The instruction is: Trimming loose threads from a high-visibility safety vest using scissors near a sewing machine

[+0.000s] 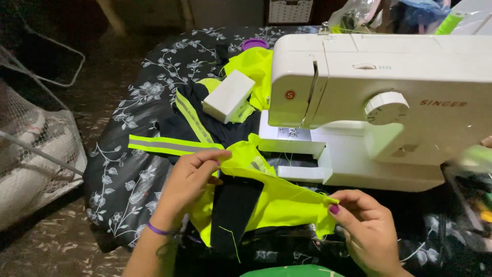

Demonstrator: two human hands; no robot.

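Holding a neon yellow fabric piece (279, 202) stretched between 2 hands, in front of the white sewing machine (379, 102). Left hand (187, 184) pinching the upper left corner of the piece, fingers (218, 156) closed narrow on the cloth edge, a purple band (156, 229) at the wrist. Right hand (366, 223) gripping the right corner, thumb and forefinger closed tight on the hem, other fingers curled under. Black fabric strip (233, 213) lying on the yellow piece, hanging down toward the lap. Yellow piece near the machine's free arm but not under the presser foot (292, 132), which stands bare with nothing beneath it.

Behind the left hand, a reflective strip with grey centre (164, 145) lying across dark cloth on the floral-print cover (133, 102) of the tabletop. White rectangular box (229, 96) resting tilted on more neon cloth just left of the machine head. Purple round lid (254, 43) farther back.

Step in hand, by the look of it: aligning and smoothing layers before stitching, not sewing yet. Next move likely calling for keeping black strip and yellow piece matched at the edges, then lifting the pair up and leftward onto the machine bed and sliding the seam line under the foot without letting the layers shift. Loose threads near the right corner worth keeping out of the needle path.
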